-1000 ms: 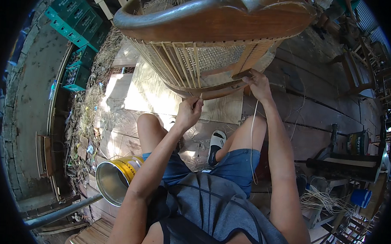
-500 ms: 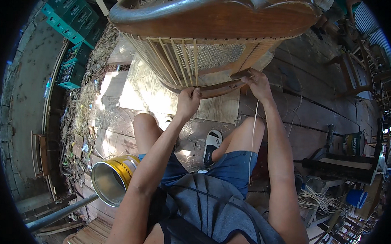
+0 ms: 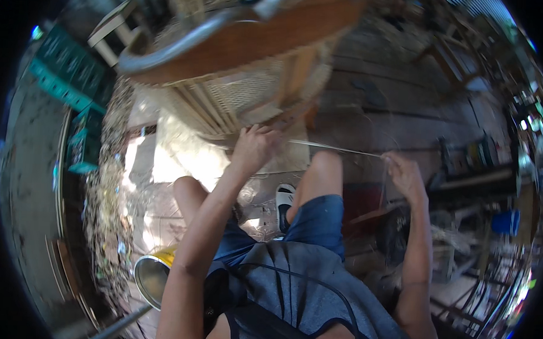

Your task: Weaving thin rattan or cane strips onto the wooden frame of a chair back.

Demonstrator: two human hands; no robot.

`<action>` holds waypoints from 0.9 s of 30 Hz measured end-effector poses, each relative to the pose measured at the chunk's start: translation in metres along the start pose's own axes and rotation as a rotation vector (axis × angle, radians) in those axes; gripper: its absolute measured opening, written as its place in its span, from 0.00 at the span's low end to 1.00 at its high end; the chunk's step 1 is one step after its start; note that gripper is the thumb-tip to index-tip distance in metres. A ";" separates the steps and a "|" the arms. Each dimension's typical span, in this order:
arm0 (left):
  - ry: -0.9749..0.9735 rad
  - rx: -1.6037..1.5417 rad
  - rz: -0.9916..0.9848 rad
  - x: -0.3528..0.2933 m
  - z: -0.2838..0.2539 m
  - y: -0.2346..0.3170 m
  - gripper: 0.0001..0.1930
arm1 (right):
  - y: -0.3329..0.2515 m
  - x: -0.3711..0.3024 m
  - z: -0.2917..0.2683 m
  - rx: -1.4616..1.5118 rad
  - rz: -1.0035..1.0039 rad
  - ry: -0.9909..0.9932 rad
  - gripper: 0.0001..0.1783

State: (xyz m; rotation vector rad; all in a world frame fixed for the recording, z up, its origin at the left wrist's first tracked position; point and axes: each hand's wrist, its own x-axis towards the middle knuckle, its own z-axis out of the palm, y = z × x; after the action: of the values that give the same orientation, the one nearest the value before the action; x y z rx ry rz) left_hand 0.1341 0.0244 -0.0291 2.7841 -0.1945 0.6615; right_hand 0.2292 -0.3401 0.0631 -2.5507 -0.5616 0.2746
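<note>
A wooden chair (image 3: 240,46) with a woven cane seat (image 3: 241,100) is tipped up in front of me. My left hand (image 3: 254,146) rests against the lower edge of the cane seat, fingers curled on the weave. A thin pale cane strand (image 3: 335,149) runs taut from that hand out to the right. My right hand (image 3: 403,174) is pulled out to the right side and pinches the far end of the strand. My bare knees and blue shorts (image 3: 320,216) are below the hands. The view is blurred.
A yellow metal can (image 3: 154,273) lies open beside my left leg. Green plastic crates (image 3: 68,82) stand at the left. A white sandal (image 3: 284,197) sits between my legs. Wooden floor planks (image 3: 375,107) spread beyond the chair. A blue tub (image 3: 506,222) and clutter fill the right.
My right hand left the chair's edge and swung out to the right, drawing the cane strand tight. The left hand stayed at the seat. The view shifted and blurred.
</note>
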 end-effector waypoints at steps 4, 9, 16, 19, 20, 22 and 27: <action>-0.180 -0.286 0.032 0.003 -0.002 0.005 0.04 | 0.038 -0.046 -0.061 -0.119 0.128 0.146 0.10; -0.179 -0.393 0.151 0.017 -0.021 0.045 0.04 | 0.094 -0.085 -0.140 -0.273 0.177 0.360 0.13; -0.224 -0.633 0.231 0.022 -0.078 0.126 0.03 | 0.164 -0.113 -0.219 -0.336 0.228 0.506 0.14; -0.327 -0.771 0.175 0.022 -0.102 0.159 0.03 | 0.189 -0.110 -0.232 -0.556 0.167 0.434 0.13; -0.328 -0.764 0.186 0.020 -0.111 0.168 0.03 | 0.162 -0.099 -0.218 -0.597 0.261 0.352 0.12; -0.375 -0.901 0.233 0.020 -0.131 0.191 0.04 | 0.131 -0.087 -0.199 -0.857 0.180 0.266 0.11; -0.428 -0.853 0.314 -0.002 -0.160 0.230 0.03 | 0.093 -0.055 -0.159 -0.665 0.064 0.203 0.11</action>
State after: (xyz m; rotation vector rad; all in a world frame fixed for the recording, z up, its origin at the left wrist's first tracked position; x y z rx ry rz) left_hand 0.0207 -0.1482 0.1610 2.0244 -0.7984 -0.0097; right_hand 0.2581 -0.5068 0.1545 -3.1856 -0.5596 -0.1880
